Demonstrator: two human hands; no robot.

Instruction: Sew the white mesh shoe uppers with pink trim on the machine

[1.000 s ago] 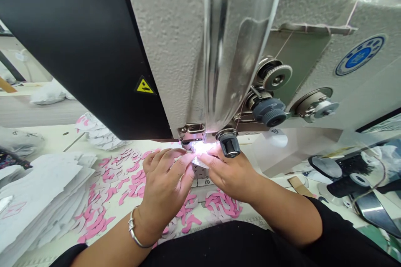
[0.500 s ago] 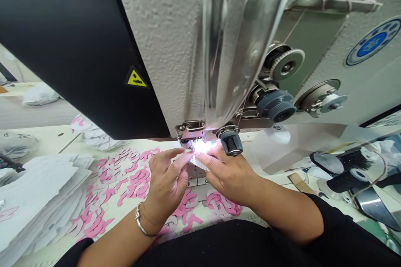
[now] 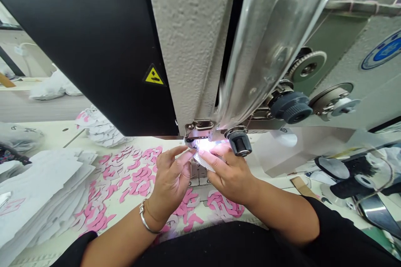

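Note:
A small white dotted piece of fabric (image 3: pixel 203 162) lies under the lit needle area of a sewing machine (image 3: pixel 191 41). My left hand (image 3: pixel 171 177), with a silver bracelet at the wrist, pinches the fabric's left edge between thumb and forefinger. From the right, my right hand (image 3: pixel 233 175) grips the same piece, thumb and fingers pressed on it close to the presser foot. Glare from the lamp hides the needle and part of the fabric. Below and left of my hands, many pink curved cutouts (image 3: pixel 140 181) are scattered over the table.
Stacked white sheets (image 3: pixel 44 192) stand at the left, with a pile of white and pink pieces (image 3: pixel 103 127) behind. A dark thread spool (image 3: pixel 354 185) and a brown strip (image 3: pixel 302 187) lie at the right. The machine's grey tension knob (image 3: pixel 291 107) juts out above my right hand.
The view has shifted, so the machine appears further right. Both hands stay at the needle area with the fabric, and a little more of its dotted surface shows between them.

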